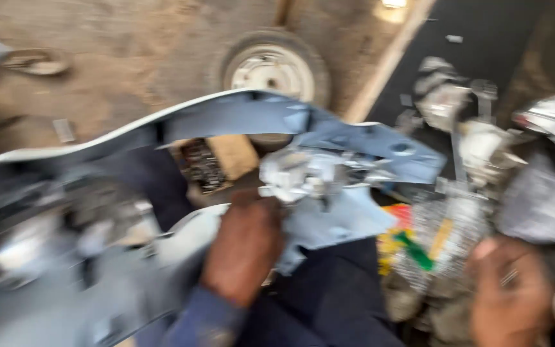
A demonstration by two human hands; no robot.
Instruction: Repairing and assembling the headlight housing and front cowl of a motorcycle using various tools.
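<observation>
The left hand (244,247) gripped the grey plastic body panel (329,160) at its metal bracket (297,175), at 12 o'clock from the wrist. The right hand (507,292), at 3 o'clock, appeared curled; blur hid whether it held anything. A wheel (271,67) lay beyond at 12 o'clock.

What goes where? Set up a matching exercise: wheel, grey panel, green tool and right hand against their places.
Things:
1 wheel
2 grey panel
3 green tool
4 right hand

Places:
a lower right corner
b on the dirt, top centre
c across the middle, touched by the left hand
d right of centre, amid clutter

Pairs: 1-b, 2-c, 3-d, 4-a
</observation>
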